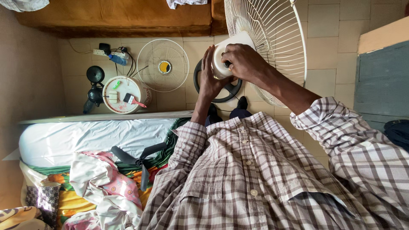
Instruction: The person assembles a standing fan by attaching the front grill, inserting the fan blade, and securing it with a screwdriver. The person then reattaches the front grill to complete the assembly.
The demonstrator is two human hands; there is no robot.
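Note:
A white standing fan's motor housing (pixel 226 49) sits against its rear wire grille (pixel 272 38). My left hand (pixel 209 79) presses flat against the housing's left side. My right hand (pixel 243 61) is closed on the front of the housing, fingers at a small dark part in its middle. The fan's dark round base (pixel 221 96) shows below my hands on the tiled floor. A dark fan blade (pixel 138 161) lies on the bed to my left.
The front fan grille (pixel 163 64) lies on the floor. A white bucket lid (pixel 122 94) carries a paintbrush and small items. A power strip (pixel 108 53), a black kettle-like object (pixel 94 87), a mattress (pixel 85 138) with clothes, a brown sofa (pixel 119 17) and a blue door (pixel 381 81) surround me.

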